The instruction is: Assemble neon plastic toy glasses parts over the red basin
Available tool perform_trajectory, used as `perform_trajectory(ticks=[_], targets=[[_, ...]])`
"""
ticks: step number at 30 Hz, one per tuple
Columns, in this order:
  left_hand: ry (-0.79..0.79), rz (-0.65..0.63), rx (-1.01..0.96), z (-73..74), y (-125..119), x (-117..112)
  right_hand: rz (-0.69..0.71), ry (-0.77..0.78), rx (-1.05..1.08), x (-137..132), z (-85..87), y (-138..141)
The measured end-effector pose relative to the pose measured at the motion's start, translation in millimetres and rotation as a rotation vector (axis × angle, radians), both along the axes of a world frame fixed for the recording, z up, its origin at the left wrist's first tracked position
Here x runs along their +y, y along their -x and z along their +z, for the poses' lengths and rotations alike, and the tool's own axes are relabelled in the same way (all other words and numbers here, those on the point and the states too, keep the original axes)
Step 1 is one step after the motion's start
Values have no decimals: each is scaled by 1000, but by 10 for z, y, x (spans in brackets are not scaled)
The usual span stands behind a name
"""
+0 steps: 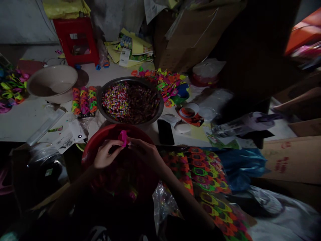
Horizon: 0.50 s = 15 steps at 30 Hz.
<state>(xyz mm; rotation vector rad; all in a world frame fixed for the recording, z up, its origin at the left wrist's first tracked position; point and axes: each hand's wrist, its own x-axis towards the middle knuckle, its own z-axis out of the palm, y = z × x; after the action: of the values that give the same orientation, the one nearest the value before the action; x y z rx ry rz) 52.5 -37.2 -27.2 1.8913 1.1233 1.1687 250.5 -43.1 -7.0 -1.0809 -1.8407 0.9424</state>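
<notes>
My left hand pinches a small bright pink plastic toy piece between thumb and fingers above a large red basin. My right hand meets it from the other side, its fingertips closed at the piece's edge. Something small and pale shows at those right fingertips, too small to name. Dim coloured pieces lie inside the basin, mostly in shadow. Just beyond it stands a wide metal bowl filled with tiny multicoloured, wrapped-looking bits, paler on the left and darker on the right.
A beige bowl and bagged colourful toy pieces stand left of the metal bowl. Loose bright plastic pieces are heaped behind it. A black phone lies at the table edge. Packed toy watches are at right, below cardboard boxes.
</notes>
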Motion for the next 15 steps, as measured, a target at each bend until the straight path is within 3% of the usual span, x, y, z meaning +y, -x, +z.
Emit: perform_trajectory(ticks=[5, 10, 15], targets=[[-178, 100, 129, -9, 42, -14, -26, -21, 20, -22, -17, 58], [-155, 44, -19, -26, 36, -14, -40, -108, -13, -16, -16, 94], [-102, 56, 26, 21, 24, -30, -4, -201, -45, -10, 51, 82]])
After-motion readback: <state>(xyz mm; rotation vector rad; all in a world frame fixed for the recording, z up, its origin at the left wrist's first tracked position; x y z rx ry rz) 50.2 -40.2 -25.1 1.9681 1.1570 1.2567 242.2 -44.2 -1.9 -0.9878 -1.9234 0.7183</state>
